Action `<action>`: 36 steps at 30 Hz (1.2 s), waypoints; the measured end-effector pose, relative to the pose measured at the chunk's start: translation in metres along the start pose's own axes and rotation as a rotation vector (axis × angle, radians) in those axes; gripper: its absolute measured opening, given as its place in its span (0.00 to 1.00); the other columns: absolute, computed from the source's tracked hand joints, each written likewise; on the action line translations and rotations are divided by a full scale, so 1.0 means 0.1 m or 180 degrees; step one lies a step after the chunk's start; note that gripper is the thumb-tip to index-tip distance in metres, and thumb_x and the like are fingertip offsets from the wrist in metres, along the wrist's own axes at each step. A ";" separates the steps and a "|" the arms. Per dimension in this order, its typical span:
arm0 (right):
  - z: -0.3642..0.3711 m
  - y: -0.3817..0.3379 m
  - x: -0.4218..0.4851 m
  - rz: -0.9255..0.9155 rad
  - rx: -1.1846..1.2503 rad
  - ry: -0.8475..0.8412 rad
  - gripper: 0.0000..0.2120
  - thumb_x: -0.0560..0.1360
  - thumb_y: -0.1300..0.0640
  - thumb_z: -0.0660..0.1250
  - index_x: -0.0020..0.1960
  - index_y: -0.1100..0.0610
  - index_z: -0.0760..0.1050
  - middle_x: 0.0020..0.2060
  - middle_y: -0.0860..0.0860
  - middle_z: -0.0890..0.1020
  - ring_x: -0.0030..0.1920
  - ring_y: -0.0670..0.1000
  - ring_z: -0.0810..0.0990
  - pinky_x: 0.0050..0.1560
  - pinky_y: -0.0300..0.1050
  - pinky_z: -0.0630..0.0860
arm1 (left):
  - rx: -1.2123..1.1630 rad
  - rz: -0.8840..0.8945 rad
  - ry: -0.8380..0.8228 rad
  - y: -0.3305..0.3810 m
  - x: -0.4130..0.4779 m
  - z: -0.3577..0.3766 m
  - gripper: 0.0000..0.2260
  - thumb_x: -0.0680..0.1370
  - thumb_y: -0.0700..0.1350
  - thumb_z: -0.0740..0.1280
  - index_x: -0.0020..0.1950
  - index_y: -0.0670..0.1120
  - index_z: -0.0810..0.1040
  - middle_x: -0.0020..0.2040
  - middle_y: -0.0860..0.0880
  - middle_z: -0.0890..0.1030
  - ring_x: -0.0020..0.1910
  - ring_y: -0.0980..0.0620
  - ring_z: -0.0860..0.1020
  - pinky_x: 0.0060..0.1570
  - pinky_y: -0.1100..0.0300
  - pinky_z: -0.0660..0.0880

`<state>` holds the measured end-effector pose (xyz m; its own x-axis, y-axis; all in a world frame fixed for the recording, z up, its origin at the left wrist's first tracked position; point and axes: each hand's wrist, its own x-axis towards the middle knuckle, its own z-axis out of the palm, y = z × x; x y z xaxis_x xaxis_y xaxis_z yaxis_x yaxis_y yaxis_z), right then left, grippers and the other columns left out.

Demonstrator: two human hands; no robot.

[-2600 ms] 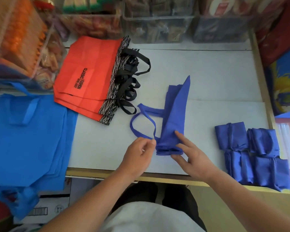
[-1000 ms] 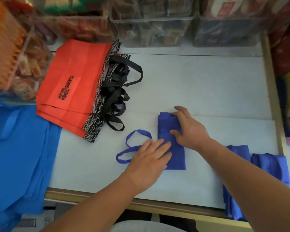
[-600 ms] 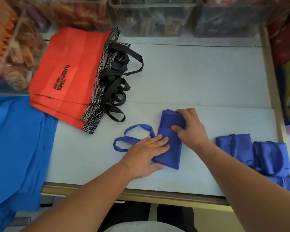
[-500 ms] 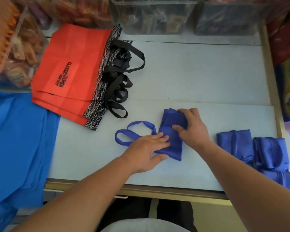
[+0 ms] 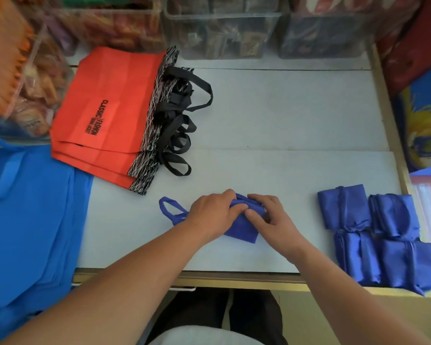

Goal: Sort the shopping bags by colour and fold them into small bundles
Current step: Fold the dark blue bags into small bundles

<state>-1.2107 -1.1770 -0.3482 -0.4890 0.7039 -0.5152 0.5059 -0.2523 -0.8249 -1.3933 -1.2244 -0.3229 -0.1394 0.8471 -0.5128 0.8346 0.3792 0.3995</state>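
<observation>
Though mostly hidden under the hands, the dark blue shopping bag shows as a thick, narrow folded packet lying near the centre of the tabletop's near part, with its handle loop trailing flat to the left. Four finished dark blue bundles sit in a two-by-two block at near right. A stack of red bags with patterned hems and tangled black handles lies far left. Lighter blue bags lie flat at near left, overhanging the edge. The pale grey tabletop has a wooden rim, and clear bins of packaged goods line the far side. The left hand curls its fingers over the packet's far end and grips the fold. The right hand hooks bent fingers over that same end, thumb pressed on top, pinching it.
</observation>
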 end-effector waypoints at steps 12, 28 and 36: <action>0.15 0.10 0.21 -0.0164 -0.0560 0.0777 0.05 0.78 0.51 0.71 0.53 0.47 0.83 0.50 0.43 0.76 0.47 0.37 0.77 0.46 0.28 0.70 | 0.0787 0.1540 0.0792 -0.55 -0.12 0.47 0.21 0.84 0.53 0.57 0.76 0.50 0.72 0.80 0.52 0.66 0.80 0.51 0.61 0.77 0.51 0.61; 0.15 0.35 0.10 -0.0881 -0.2683 0.0202 0.26 0.87 0.48 0.41 0.83 0.54 0.51 0.83 0.47 0.50 0.83 0.56 0.42 0.82 0.55 0.47 | -0.1005 0.0879 0.0824 -0.04 -0.17 0.67 0.30 0.80 0.51 0.69 0.81 0.53 0.64 0.80 0.56 0.63 0.80 0.58 0.59 0.78 0.60 0.57; 0.16 0.38 0.20 -0.0519 -0.3462 -0.0102 0.31 0.83 0.41 0.30 0.82 0.53 0.31 0.83 0.49 0.40 0.82 0.60 0.36 0.80 0.64 0.43 | -0.0287 0.1076 0.1020 -0.61 -0.26 0.44 0.12 0.70 0.40 0.73 0.51 0.50 0.81 0.44 0.54 0.78 0.44 0.50 0.74 0.46 0.51 0.75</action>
<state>-1.2130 -1.1832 -0.3940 -0.6171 0.6541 -0.4373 0.7817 0.5730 -0.2460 -1.4175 -1.2862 -0.3675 -0.0371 0.9954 -0.0878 0.8140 0.0811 0.5751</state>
